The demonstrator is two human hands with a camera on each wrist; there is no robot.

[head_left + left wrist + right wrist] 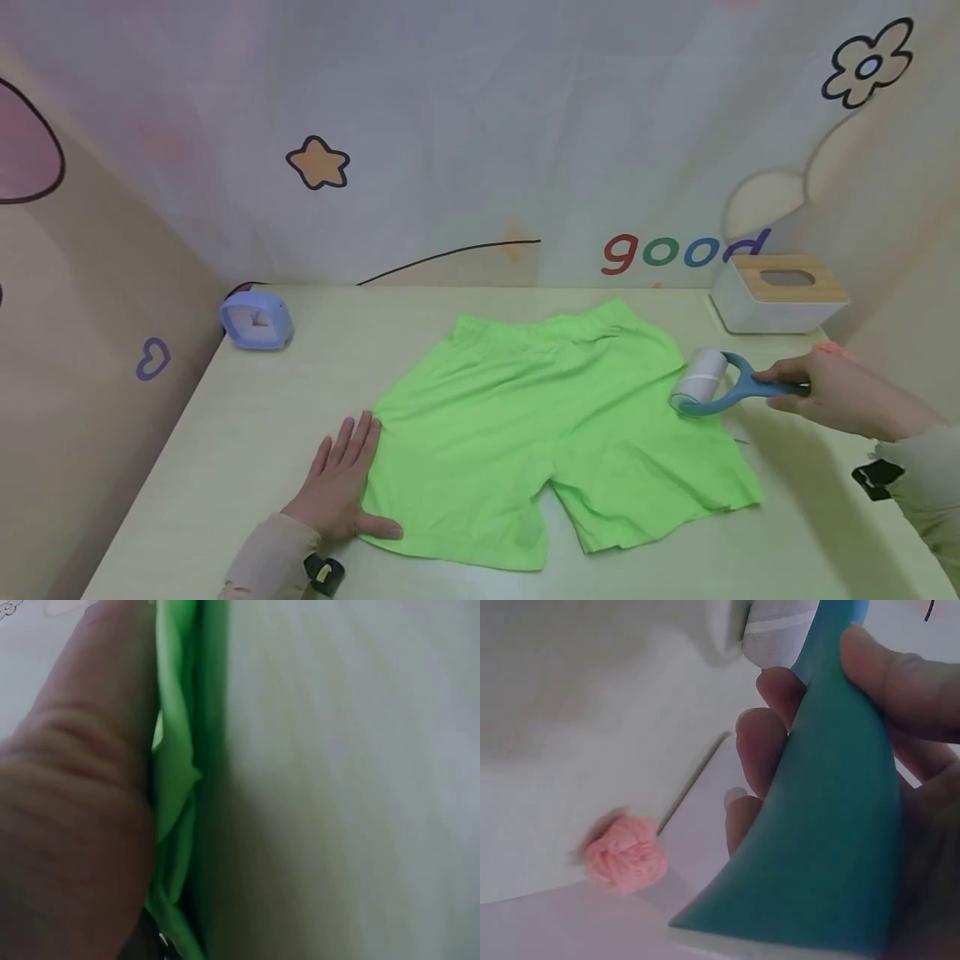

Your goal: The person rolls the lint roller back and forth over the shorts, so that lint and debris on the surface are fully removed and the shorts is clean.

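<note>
Bright green shorts [480, 417] lie spread on the pale table, waistband toward the wall. My left hand [341, 479] rests flat with straight fingers at their left edge, the thumb on the lower hem. In the left wrist view the thumb presses beside a fold of the green shorts [176, 772]. My right hand [832, 390] grips the blue handle of a lint roller [738, 392]. Its white roll is at the right edge of the shorts; whether it touches the fabric I cannot tell. In the right wrist view the fingers wrap the roller's handle [832, 802].
A light blue clock [257, 321] stands at the back left. At the back right is a white tissue box [780, 296] with a wooden lid. A pink crumpled ball [626, 855] lies near the right hand. A printed cloth [450, 150] hangs behind the table.
</note>
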